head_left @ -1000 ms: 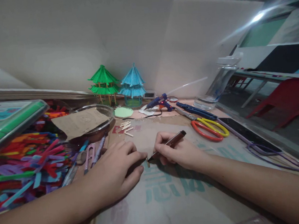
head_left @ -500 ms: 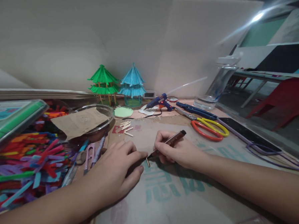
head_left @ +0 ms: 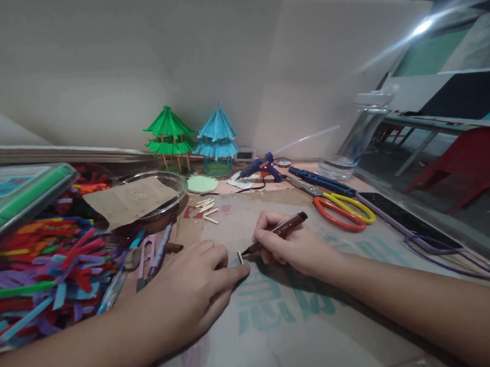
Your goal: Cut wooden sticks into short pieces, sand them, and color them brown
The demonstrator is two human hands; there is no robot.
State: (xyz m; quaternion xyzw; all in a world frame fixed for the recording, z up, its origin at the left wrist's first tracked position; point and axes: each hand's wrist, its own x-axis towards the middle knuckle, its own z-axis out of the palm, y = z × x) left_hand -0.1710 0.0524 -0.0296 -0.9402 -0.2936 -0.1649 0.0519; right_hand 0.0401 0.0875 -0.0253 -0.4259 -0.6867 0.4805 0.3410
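Observation:
My right hand [head_left: 287,246] grips a brown marker pen [head_left: 281,231], its tip down at a short wooden stick [head_left: 240,257] lying on the cardboard sheet [head_left: 276,313]. My left hand [head_left: 193,290] lies beside it, fingers curled, with the index fingertip pressed at the stick's near end. More short cut sticks [head_left: 206,208] lie farther back on the cardboard.
Coloured pipe cleaners [head_left: 43,260] heap at left beside a green-lidded box [head_left: 19,195]. A glass dish [head_left: 155,196] holds cardboard. Green [head_left: 169,134] and blue [head_left: 218,135] pagoda models, a blue glue gun [head_left: 260,166], orange-yellow scissors [head_left: 342,208], thread snips [head_left: 144,254] and a water bottle [head_left: 357,136] stand behind.
The left hand slid toward me and right, index finger now stretched to the stick. The right hand lifted the pen slightly and shifted its tip left; the stick turned a little.

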